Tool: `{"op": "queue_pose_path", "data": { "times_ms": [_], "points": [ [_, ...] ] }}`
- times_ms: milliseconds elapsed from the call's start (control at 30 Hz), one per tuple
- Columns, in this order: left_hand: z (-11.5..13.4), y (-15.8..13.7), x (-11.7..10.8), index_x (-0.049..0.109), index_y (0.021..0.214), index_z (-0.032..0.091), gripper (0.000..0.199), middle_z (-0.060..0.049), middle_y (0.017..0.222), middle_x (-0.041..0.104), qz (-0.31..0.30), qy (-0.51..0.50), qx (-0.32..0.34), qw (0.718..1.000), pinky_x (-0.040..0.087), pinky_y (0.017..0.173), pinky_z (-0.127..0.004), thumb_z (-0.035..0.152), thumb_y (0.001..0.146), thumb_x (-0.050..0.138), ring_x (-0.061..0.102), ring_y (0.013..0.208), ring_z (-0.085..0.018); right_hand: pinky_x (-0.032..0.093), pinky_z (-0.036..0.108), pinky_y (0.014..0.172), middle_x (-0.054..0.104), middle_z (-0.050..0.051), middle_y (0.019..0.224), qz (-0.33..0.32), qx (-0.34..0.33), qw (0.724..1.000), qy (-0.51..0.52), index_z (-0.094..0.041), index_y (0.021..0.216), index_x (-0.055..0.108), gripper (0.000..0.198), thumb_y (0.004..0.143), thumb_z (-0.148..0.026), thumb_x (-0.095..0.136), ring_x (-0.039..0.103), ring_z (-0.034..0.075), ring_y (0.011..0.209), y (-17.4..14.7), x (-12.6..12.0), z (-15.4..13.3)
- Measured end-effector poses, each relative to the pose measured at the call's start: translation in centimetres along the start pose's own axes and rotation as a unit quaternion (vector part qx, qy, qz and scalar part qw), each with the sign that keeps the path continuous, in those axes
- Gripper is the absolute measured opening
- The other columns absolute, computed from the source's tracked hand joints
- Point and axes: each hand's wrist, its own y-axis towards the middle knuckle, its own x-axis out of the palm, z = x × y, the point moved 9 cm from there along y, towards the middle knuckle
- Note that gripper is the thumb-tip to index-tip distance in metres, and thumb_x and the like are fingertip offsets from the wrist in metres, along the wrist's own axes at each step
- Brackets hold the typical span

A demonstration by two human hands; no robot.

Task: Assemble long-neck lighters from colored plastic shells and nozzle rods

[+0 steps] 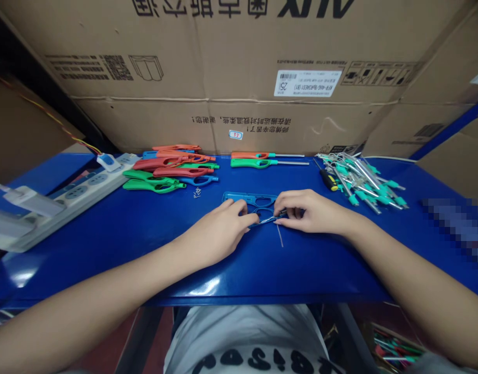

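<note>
Below the near edge of the blue table point(164, 280), the person's pale shirt point(246, 332) fills the middle, and coloured parts point(396, 347) lie low on the right. On the tabletop a thin pale strip point(280, 236) sticks out from under the right hand point(301, 210), pointing towards the person. Just beyond it, between the two hands, is the near blue shell point(267, 221), its long axis running left to right, the right end slightly farther off. The left hand point(227, 228) has thumb and forefinger clamped on its left part; the right hand's fingers are drawn together on its right end, and I cannot tell whether they also pinch a small part. A silvery piece lies along the shell.

Right behind, the far blue shell point(239, 198) lies parallel, solid end to the left, looped end to the right. Farther left are small metal bits point(197, 193) and a pile of coloured shells point(172, 171); farther right, a yellow-and-black screwdriver point(330, 182) touches a heap of metal tubes point(363, 179). At the back, two lighters point(254, 163) point their rods right, before the cardboard point(164, 114).
</note>
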Motion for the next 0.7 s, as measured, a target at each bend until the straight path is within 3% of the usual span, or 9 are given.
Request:
{"op": "queue_pose_path", "data": {
  "times_ms": [300, 567, 700],
  "points": [
    [-0.05, -0.01, -0.07, 0.066, 0.121, 0.022, 0.028, -0.010, 0.108, 0.057, 0.000, 0.007, -0.005, 1.000, 0.051, 0.088, -0.040, 0.017, 0.100, 0.048, 0.055, 0.100, -0.026, 0.044, 0.023, 0.059, 0.068, 0.006, 0.100, -0.003, -0.003, 1.000, -0.029, -0.016, 0.099, 0.071, 0.016, 0.091, -0.029, 0.067, 0.051, 0.007, 0.058, -0.07, -0.08, -0.06],
    [-0.06, 0.06, 0.04, 0.066, 0.122, 0.022, 0.029, -0.010, 0.109, 0.057, -0.005, 0.008, -0.010, 1.000, 0.051, 0.089, -0.041, 0.016, 0.101, 0.046, 0.055, 0.100, -0.026, 0.047, 0.024, 0.065, 0.071, 0.007, 0.102, -0.010, -0.006, 1.000, -0.019, -0.019, 0.101, 0.078, 0.018, 0.091, -0.028, 0.066, 0.063, 0.012, 0.073, -0.07, -0.28, -0.44],
    [0.04, 0.05, -0.01, 0.066, 0.121, 0.021, 0.030, -0.011, 0.109, 0.057, -0.005, 0.009, -0.010, 1.000, 0.051, 0.090, -0.042, 0.015, 0.101, 0.045, 0.054, 0.099, -0.026, 0.046, 0.024, 0.064, 0.070, 0.007, 0.105, -0.023, 0.001, 0.999, -0.022, -0.020, 0.101, 0.079, 0.019, 0.091, -0.031, 0.066, 0.062, 0.012, 0.071, -0.12, -0.09, -0.23]
  ]
}}
